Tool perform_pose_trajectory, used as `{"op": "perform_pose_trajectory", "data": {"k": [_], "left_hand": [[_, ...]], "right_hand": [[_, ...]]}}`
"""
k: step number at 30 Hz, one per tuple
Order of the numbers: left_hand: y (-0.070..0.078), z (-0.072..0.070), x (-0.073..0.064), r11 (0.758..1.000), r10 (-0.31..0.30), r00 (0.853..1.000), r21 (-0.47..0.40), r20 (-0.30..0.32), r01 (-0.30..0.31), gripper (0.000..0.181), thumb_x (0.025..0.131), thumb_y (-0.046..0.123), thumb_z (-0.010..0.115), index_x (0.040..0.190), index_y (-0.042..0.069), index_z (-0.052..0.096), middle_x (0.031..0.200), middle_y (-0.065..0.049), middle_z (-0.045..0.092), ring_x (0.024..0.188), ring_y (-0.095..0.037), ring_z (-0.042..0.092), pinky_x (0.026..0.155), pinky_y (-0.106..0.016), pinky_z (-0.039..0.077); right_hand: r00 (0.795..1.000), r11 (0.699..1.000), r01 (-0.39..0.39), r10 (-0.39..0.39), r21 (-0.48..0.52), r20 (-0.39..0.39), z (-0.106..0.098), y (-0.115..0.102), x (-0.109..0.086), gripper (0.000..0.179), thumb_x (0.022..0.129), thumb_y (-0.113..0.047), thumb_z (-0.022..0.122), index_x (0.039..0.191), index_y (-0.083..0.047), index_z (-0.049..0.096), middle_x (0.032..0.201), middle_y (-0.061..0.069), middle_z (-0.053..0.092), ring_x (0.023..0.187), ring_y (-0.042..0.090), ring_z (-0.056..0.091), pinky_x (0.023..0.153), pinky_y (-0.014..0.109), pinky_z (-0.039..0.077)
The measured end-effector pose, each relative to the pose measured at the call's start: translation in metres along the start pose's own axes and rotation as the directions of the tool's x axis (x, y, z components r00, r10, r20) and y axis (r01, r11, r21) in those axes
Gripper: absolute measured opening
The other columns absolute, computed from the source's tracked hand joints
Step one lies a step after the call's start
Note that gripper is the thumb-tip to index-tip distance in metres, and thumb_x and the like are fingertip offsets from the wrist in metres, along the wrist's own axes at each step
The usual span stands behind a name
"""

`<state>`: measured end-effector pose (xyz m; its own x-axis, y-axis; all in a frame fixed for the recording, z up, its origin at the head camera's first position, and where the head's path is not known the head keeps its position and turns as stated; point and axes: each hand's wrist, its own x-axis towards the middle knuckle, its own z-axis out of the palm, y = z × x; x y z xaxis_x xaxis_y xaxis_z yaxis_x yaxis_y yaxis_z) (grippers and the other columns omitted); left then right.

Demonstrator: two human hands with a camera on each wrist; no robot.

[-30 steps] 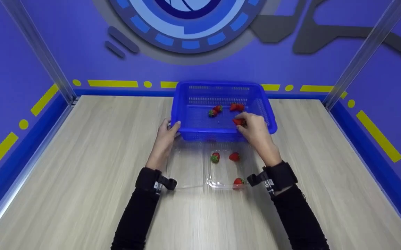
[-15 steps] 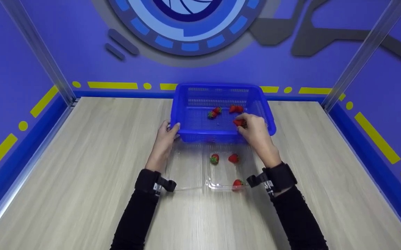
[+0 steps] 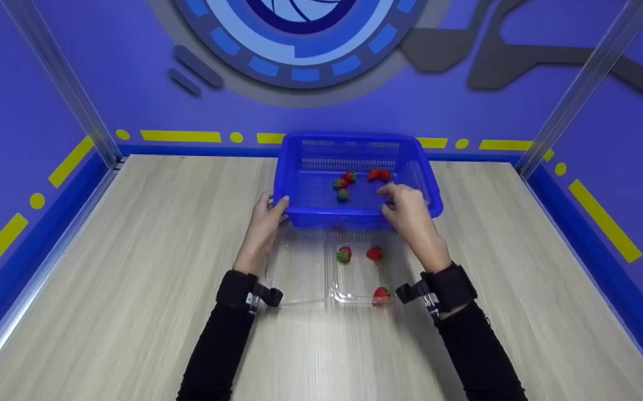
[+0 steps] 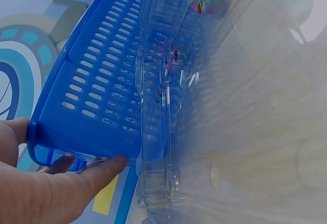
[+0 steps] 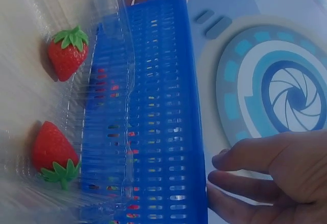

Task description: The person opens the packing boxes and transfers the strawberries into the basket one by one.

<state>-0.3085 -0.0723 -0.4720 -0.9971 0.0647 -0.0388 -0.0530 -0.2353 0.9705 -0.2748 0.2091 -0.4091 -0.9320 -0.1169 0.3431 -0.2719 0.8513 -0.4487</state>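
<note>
A blue plastic basket [image 3: 332, 211] stands at the back of the table with several strawberries on its floor. My left hand [image 3: 263, 225] grips its front left corner, thumb on the near side in the left wrist view. Over the front right rim hovers my right hand [image 3: 410, 214], thumb and fingers apart around nothing. One strawberry [image 3: 343, 195] lies near the basket's middle, green top showing, close to a pair of strawberries [image 3: 344, 180]. Two more strawberries [image 3: 378, 175] lie toward the back right. In front, an opened clear plastic box [image 3: 335, 298] holds a few strawberries [image 5: 68, 53] in its right half.
The table [image 3: 148, 289] is light wood grain, with blue printed panels [image 3: 232, 111] behind and at both sides. Metal posts [image 3: 577, 83] stand at the back corners. The clear box's left half [image 3: 299, 267] lies flat in front of the left hand.
The strawberry in my right hand has left the fingers; one now lies farther left on the basket floor. Both hands have stayed about where they were.
</note>
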Motion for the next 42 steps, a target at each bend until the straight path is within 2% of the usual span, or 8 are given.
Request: {"op": "perform_pose_trajectory", "data": {"k": [5, 13, 21, 27, 32, 34, 37, 42], "left_hand": [[-0.001, -0.001, -0.001, 1.0, -0.014, 1.0, 0.002, 0.009, 0.014, 0.042, 0.099, 0.02, 0.051, 0.135, 0.005, 0.037, 0.134, -0.025, 0.045, 0.123, -0.034, 0.048, 0.103, -0.049, 0.037], [-0.001, 0.0, 0.001, 1.0, -0.008, 1.0, 0.021, -0.005, 0.008, 0.043, 0.098, 0.021, 0.052, 0.136, 0.005, 0.037, 0.129, -0.016, 0.05, 0.127, -0.035, 0.045, 0.103, -0.046, 0.038], [-0.001, 0.0, -0.001, 1.0, -0.018, 1.0, -0.013, 0.006, 0.018, 0.041, 0.098, 0.021, 0.052, 0.135, 0.007, 0.038, 0.127, -0.017, 0.051, 0.125, -0.036, 0.047, 0.102, -0.05, 0.037], [0.001, 0.0, -0.001, 0.999, -0.012, 1.0, 0.04, 0.015, 0.012, 0.042, 0.099, 0.023, 0.051, 0.134, 0.006, 0.038, 0.133, -0.024, 0.047, 0.12, -0.033, 0.051, 0.101, -0.047, 0.04], [0.002, -0.001, 0.0, 0.999, -0.029, 1.0, 0.039, 0.008, 0.029, 0.041, 0.098, 0.023, 0.052, 0.133, 0.005, 0.039, 0.135, -0.026, 0.045, 0.118, -0.032, 0.053, 0.1, -0.048, 0.041], [0.001, -0.001, 0.0, 0.999, -0.03, 1.0, 0.03, 0.007, 0.03, 0.041, 0.098, 0.022, 0.052, 0.134, 0.005, 0.039, 0.135, -0.026, 0.045, 0.12, -0.034, 0.052, 0.1, -0.049, 0.04], [0.001, -0.001, 0.0, 0.999, -0.026, 1.0, 0.029, 0.003, 0.026, 0.041, 0.098, 0.022, 0.052, 0.134, 0.006, 0.038, 0.135, -0.026, 0.045, 0.12, -0.034, 0.051, 0.1, -0.05, 0.04], [0.001, -0.001, 0.0, 1.0, -0.014, 1.0, 0.013, 0.009, 0.014, 0.041, 0.099, 0.022, 0.052, 0.134, 0.006, 0.039, 0.132, -0.025, 0.048, 0.117, -0.032, 0.053, 0.1, -0.05, 0.04]], "right_hand": [[1.0, 1.0, 0.005, -0.006, -0.026, -0.012, 0.002, -0.008, -0.01, 0.024, 0.083, 0.0, 0.066, 0.107, -0.002, 0.067, 0.106, 0.017, 0.067, 0.098, 0.029, 0.063, 0.081, 0.042, 0.051], [0.996, 0.996, 0.09, -0.09, 0.017, -0.021, 0.008, -0.022, -0.03, 0.023, 0.08, 0.004, 0.067, 0.101, -0.004, 0.069, 0.103, 0.013, 0.067, 0.094, 0.026, 0.064, 0.077, 0.04, 0.052], [0.991, 0.997, 0.074, -0.077, 0.027, 0.114, 0.023, -0.024, -0.042, 0.025, 0.077, 0.006, 0.065, 0.099, -0.004, 0.07, 0.093, 0.011, 0.069, 0.08, 0.021, 0.062, 0.07, 0.038, 0.051], [0.981, 0.999, 0.049, -0.046, -0.015, 0.189, 0.037, -0.016, -0.046, 0.027, 0.075, 0.005, 0.065, 0.1, -0.004, 0.071, 0.096, 0.01, 0.071, 0.09, 0.026, 0.065, 0.075, 0.042, 0.053], [0.964, 0.994, 0.106, -0.097, -0.025, 0.247, 0.051, -0.01, -0.047, 0.011, 0.076, 0.006, 0.065, 0.081, -0.002, 0.069, 0.072, 0.001, 0.06, 0.069, 0.018, 0.058, 0.059, 0.033, 0.048], [0.961, 0.99, 0.138, -0.127, -0.027, 0.247, 0.055, -0.009, -0.047, 0.009, 0.076, 0.006, 0.066, 0.075, -0.003, 0.066, 0.064, -0.001, 0.048, 0.062, 0.017, 0.048, 0.053, 0.031, 0.04], [0.962, 0.987, 0.156, -0.142, -0.046, 0.233, 0.056, -0.01, -0.047, 0.017, 0.073, 0.013, 0.062, 0.073, -0.004, 0.064, 0.062, -0.002, 0.041, 0.06, 0.016, 0.041, 0.051, 0.029, 0.033], [0.979, 0.982, 0.133, -0.109, -0.133, 0.17, 0.054, -0.012, -0.052, 0.021, 0.074, 0.015, 0.058, 0.077, -0.005, 0.065, 0.07, 0.007, 0.061, 0.064, 0.019, 0.054, 0.054, 0.036, 0.045]]}}
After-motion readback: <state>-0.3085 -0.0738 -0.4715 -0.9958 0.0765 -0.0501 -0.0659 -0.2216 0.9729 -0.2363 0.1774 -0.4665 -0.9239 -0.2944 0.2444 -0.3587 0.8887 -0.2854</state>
